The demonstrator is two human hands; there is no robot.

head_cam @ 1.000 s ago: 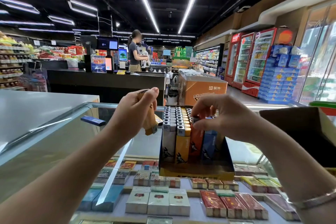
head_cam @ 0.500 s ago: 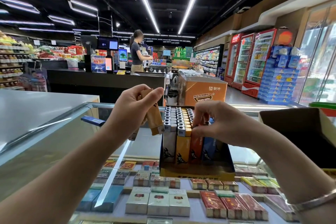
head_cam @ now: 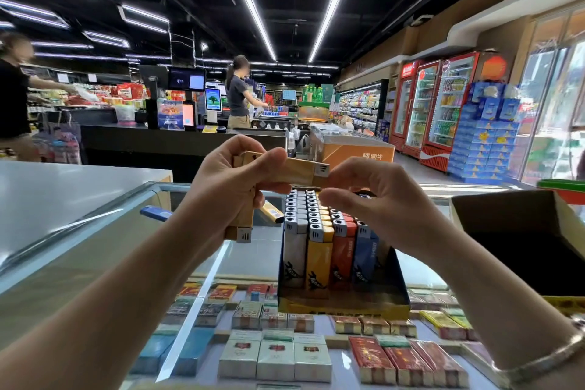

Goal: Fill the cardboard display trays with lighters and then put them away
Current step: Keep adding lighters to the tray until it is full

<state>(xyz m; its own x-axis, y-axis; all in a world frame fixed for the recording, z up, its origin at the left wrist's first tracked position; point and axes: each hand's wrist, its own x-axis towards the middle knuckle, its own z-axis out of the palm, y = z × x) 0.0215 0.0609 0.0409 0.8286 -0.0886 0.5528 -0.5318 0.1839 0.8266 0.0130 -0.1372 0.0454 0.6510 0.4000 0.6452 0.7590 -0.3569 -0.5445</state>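
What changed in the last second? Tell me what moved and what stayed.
The right hand has lifted off the lighters in the display tray and come up to a tan lighter that the left hand now holds out sideways, above the rows. The left hand's grip on its other tan lighters is unchanged; tray and blue lighter stayed put.

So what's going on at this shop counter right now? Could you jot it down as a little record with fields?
Place: glass counter in a shop, cigarette packs beneath the glass
Left hand: holds several tan lighters, one stuck out sideways
Right hand: pinches the tip of that sideways lighter
Display tray: rows of white, yellow, orange and blue lighters, upright
Loose on counter: a blue lighter, a yellow lighter
Right edge: open cardboard box
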